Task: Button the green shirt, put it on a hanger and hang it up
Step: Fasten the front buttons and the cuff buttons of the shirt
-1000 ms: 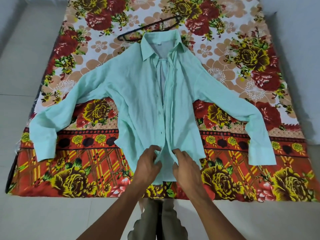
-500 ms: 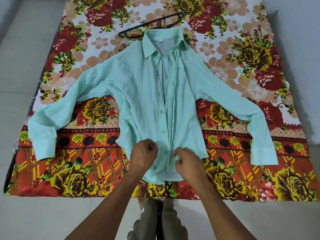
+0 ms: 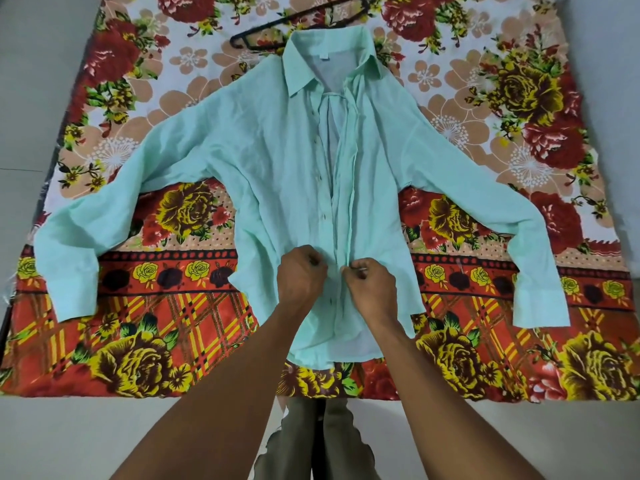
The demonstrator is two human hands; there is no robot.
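The green shirt (image 3: 277, 174) lies flat and face up on the floral bedsheet (image 3: 485, 98), collar away from the person and hem nearest them, sleeves spread to either side. Its long axis, the front opening, runs straight away from the person, roughly midway between the two forearms.

The left hand (image 3: 300, 277) and the right hand (image 3: 370, 284) sit low on the front, one on each side of the opening and close together. The left fingers (image 3: 313, 259) are curled shut on the left front edge, which carries the row of buttons. The right fingers (image 3: 353, 268) are pinched on the right front edge. Whether a button is between the fingertips is too small to tell.

Relation governing the next move: the two front edges meet between the hands, so the closure point lies directly inward of both sets of fingers. The remaining closures lie along the opening, further from the person, toward the collar. Above the hands the opening gapes and shows the pale inner side, so that portion is judged unbuttoned. Below the hands the edges lie closed, though fastening cannot be confirmed.

The black hanger (image 3: 301, 29) lies on the bedsheet beyond the collar, partly under it, well apart from both hands. Neither hand is clearly nearer to it.
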